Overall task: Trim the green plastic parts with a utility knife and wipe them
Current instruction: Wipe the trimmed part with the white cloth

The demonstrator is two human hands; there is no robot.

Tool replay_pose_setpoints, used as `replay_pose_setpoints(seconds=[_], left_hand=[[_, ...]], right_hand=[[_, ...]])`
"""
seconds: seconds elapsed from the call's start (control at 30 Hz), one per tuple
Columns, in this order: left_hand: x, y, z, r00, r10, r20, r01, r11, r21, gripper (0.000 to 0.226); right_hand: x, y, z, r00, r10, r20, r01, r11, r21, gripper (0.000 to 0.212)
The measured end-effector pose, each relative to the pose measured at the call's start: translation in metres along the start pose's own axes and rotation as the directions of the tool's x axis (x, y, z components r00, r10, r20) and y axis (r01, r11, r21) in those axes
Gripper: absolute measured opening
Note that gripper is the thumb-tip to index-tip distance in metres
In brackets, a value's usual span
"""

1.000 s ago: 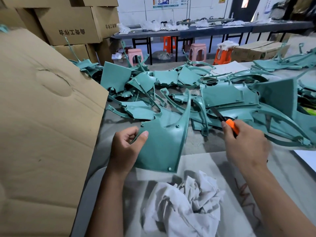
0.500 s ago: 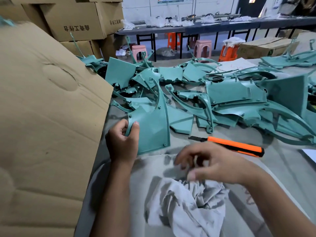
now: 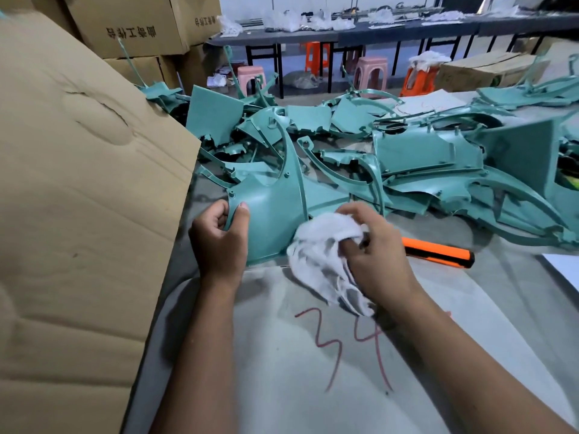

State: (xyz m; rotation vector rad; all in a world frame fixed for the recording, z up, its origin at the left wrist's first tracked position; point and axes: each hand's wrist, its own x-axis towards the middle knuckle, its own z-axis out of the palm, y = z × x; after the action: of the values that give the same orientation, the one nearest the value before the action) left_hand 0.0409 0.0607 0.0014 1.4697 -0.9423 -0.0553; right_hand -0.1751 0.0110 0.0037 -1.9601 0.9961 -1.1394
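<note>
While gripping cloth [image 3: 322,245]: right hand [image 3: 376,252].

Left hand [image 3: 219,242] and right hand [image 3: 376,249] are bare, no gloves; both forearms bare, no sleeves showing.

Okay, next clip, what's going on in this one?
A person is cleaning a green plastic part at a worktable. The left hand grips the part's near edge, while the right hand holds a white rag against it. The orange utility knife lies on the table beside the right hand, with a pile of green parts behind.
</note>
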Motion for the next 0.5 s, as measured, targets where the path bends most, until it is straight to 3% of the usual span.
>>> replay_pose_setpoints(seconds=[0.07, 0.13, 0.2, 0.27, 0.3, 0.37, 0.43, 0.5], left_hand=[[-0.001, 0.001, 0.000, 1.000, 0.003, 0.012, -0.003, 0.999, -0.048, 0.045], [-0.003, 0.005, 0.001, 0.999, 0.023, 0.032, -0.020, 0.994, -0.108, 0.044], [-0.006, 0.012, 0.006, 0.997, 0.070, 0.036, -0.065, 0.991, -0.121, 0.045], [-0.013, 0.022, 0.017, 0.992, 0.118, 0.044, -0.113, 0.987, -0.111, 0.044], [-0.016, 0.025, 0.023, 0.989, 0.137, 0.053, -0.131, 0.985, -0.113, 0.044], [-0.021, 0.026, 0.030, 0.986, 0.151, 0.074, -0.141, 0.982, -0.129, 0.043], [-0.021, 0.022, 0.032, 0.990, 0.107, 0.094, -0.088, 0.980, -0.179, 0.043], [-0.020, 0.020, 0.032, 0.993, 0.040, 0.110, -0.010, 0.967, -0.256, 0.043]], right_hand=[[0.002, 0.004, 0.001, 0.973, 0.131, -0.188, -0.099, 0.981, 0.168, 0.039], [0.004, 0.003, -0.003, 0.901, 0.292, -0.322, -0.160, 0.911, 0.380, 0.034], [0.005, 0.003, -0.006, 0.887, 0.395, -0.239, -0.178, 0.770, 0.612, 0.021], [0.001, -0.003, -0.002, 0.930, 0.367, -0.008, -0.237, 0.618, 0.749, 0.019], [-0.001, -0.003, 0.002, 0.954, 0.298, 0.040, -0.242, 0.680, 0.692, 0.024], [-0.001, 0.002, 0.008, 0.987, 0.158, -0.012, -0.141, 0.909, 0.392, 0.028], [0.004, 0.007, 0.005, 0.988, 0.108, -0.113, -0.085, 0.977, 0.196, 0.023], [0.010, 0.012, -0.001, 0.983, 0.105, -0.148, -0.089, 0.990, 0.111, 0.012]])
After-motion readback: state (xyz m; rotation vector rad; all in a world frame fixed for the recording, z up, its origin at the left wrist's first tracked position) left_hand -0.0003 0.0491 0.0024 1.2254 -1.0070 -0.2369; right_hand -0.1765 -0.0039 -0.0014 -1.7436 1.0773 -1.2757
